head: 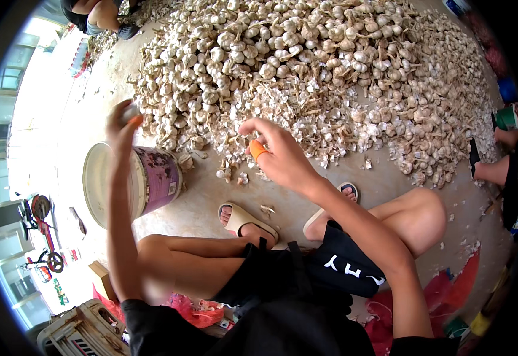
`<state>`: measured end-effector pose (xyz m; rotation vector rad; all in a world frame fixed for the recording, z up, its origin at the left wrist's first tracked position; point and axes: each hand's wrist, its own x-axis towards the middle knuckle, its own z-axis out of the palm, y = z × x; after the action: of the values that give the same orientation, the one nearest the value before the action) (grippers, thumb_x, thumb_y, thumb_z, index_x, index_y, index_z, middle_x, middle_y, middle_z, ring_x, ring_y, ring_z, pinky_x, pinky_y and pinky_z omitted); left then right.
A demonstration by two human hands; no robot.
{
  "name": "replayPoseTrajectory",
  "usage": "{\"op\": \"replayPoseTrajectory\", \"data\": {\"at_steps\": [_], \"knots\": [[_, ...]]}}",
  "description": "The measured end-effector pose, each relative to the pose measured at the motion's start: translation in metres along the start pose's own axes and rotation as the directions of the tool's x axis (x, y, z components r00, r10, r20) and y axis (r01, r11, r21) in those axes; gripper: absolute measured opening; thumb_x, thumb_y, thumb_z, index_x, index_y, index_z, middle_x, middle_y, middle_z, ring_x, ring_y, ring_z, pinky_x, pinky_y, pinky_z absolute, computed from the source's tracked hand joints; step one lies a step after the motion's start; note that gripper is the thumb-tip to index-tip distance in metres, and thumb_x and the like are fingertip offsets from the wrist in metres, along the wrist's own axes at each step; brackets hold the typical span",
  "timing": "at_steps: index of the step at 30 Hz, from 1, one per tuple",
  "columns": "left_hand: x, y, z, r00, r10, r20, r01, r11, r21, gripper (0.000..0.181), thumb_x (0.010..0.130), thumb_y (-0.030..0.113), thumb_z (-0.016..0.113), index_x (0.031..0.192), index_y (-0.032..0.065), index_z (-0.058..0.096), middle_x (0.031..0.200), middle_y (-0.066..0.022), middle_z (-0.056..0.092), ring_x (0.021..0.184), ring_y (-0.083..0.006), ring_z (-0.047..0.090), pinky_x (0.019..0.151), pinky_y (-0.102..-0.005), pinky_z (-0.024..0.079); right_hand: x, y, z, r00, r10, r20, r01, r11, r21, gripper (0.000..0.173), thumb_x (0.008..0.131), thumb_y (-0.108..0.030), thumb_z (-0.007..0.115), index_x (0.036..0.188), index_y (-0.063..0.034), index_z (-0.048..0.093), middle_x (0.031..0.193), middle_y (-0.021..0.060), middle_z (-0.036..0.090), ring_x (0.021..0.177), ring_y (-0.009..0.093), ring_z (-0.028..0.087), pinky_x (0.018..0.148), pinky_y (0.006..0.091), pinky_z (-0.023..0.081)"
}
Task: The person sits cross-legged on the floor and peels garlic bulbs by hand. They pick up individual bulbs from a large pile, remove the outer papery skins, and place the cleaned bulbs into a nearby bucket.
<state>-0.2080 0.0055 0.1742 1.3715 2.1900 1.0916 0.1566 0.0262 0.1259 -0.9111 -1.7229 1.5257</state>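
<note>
My left hand (124, 122) is raised above the rim of a plastic bucket (159, 178) and holds a whitish garlic bulb (130, 113); an orange cover sits on its thumb. My right hand (276, 153) hovers over loose garlic skins (330, 129) at the near edge of the heap, fingers curled apart with nothing visible between them. Its thumb wears an orange finger cot (257, 150). Beyond both hands spreads a large heap of garlic bulbs (281, 40). The bucket lies below my left hand, its pale opening facing left in view; its contents are not clear.
My sandalled feet stand on the concrete floor between bucket and heap. Red mesh bags (196, 309) lie beside my legs, and a worn plastic stool or crate (81, 331) is at lower left. Other people sit at upper left and far right, one near a green container (506, 118).
</note>
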Motion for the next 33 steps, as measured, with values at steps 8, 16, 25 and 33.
{"op": "replayPoseTrajectory", "data": {"at_steps": [8,16,25,33], "knots": [[-0.021,-0.135,-0.189,0.931,-0.355,-0.083,0.249,0.452,0.857,0.045,0.081,0.015,0.069,0.125,0.0073,0.068,0.113,-0.0162,0.069,0.098,-0.0295,0.068,0.085,-0.0418,0.054,0.003,-0.018,-0.018,0.977,0.164,0.14,-0.19,0.961,0.203,0.023,0.1,-0.006,0.037,0.096,-0.0023,0.06,0.084,0.0054,0.065,0.068,0.01,0.058,0.06,0.0256,0.047],[0.029,-0.08,-0.047,0.991,-0.133,0.005,0.108,0.825,0.555,0.035,0.092,0.011,0.051,0.124,0.0075,0.065,0.097,-0.0181,0.074,0.084,-0.0252,0.07,0.076,-0.0413,0.054,0.015,0.0,-0.042,0.958,0.287,0.014,-0.232,0.744,0.626,0.02,0.099,-0.006,0.032,0.086,-0.0125,0.046,0.073,-0.0021,0.052,0.056,0.005,0.044,0.045,0.0206,0.031],[0.064,-0.164,0.156,0.821,-0.213,0.529,-0.189,0.774,0.605,0.037,0.094,0.011,0.049,0.128,0.0089,0.064,0.108,-0.0196,0.074,0.103,-0.0339,0.071,0.096,-0.0465,0.055,0.026,0.01,-0.055,0.92,0.391,-0.003,-0.227,0.541,0.81,0.023,0.102,-0.007,0.033,0.084,-0.013,0.045,0.076,-0.0012,0.049,0.058,0.005,0.043,0.049,0.0211,0.032],[0.023,-0.195,0.261,0.945,-0.312,0.103,0.211,0.817,0.537,0.047,0.085,0.047,0.075,0.104,0.0044,0.071,0.1,-0.022,0.073,0.096,-0.0424,0.069,0.084,-0.0504,0.054,0.022,0.03,-0.078,0.87,0.492,-0.04,-0.293,0.579,0.76,0.022,0.102,-0.006,0.035,0.083,-0.0129,0.045,0.077,-0.0015,0.05,0.059,0.005,0.043,0.05,0.0212,0.032]]}}
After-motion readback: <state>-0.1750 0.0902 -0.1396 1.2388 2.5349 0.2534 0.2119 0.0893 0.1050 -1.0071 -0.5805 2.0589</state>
